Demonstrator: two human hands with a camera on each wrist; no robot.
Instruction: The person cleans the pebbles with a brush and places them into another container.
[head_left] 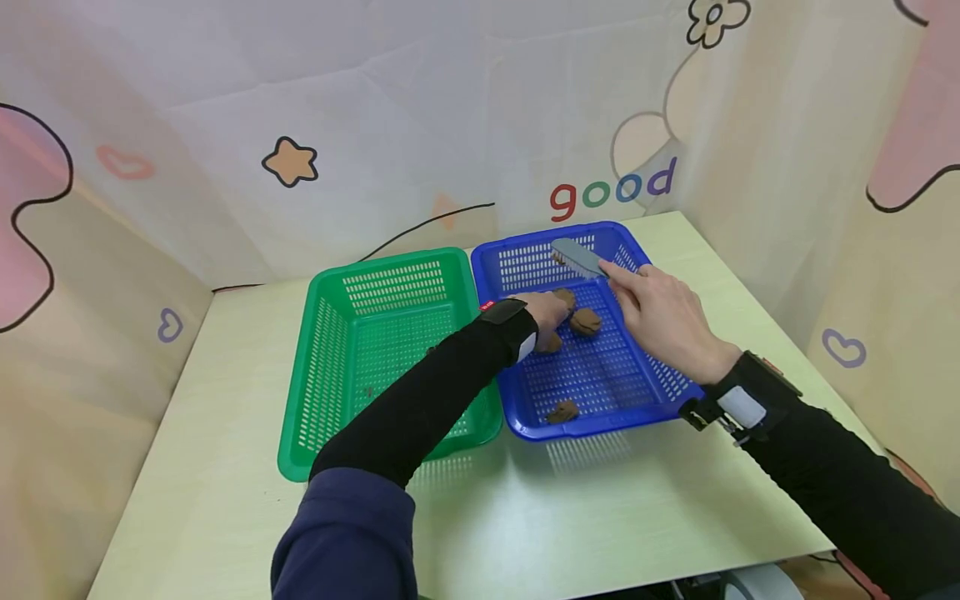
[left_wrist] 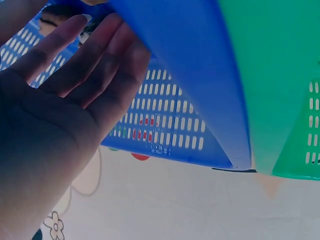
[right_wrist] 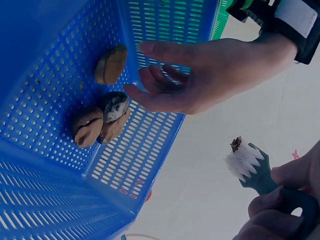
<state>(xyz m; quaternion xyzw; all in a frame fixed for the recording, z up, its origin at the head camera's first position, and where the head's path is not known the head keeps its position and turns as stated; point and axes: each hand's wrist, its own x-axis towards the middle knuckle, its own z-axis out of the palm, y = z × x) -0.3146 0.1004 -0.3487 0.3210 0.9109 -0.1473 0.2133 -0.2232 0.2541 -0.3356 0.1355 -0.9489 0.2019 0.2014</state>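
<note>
My left hand reaches into the blue basket, fingers loosely extended beside several brown, mud-caked stones. In the right wrist view a gap shows between its fingertips and a flat brown stone. A dark, pale-speckled stone lies against the others there. Another brown lump sits near the basket's front. My right hand grips a grey-green brush by its handle, above the basket's right side. A brown clump clings to its white bristles.
A green basket stands directly left of the blue one, with small dark bits inside, partly hidden by my left arm. Both stand on a pale table. A printed curtain hangs behind and at both sides.
</note>
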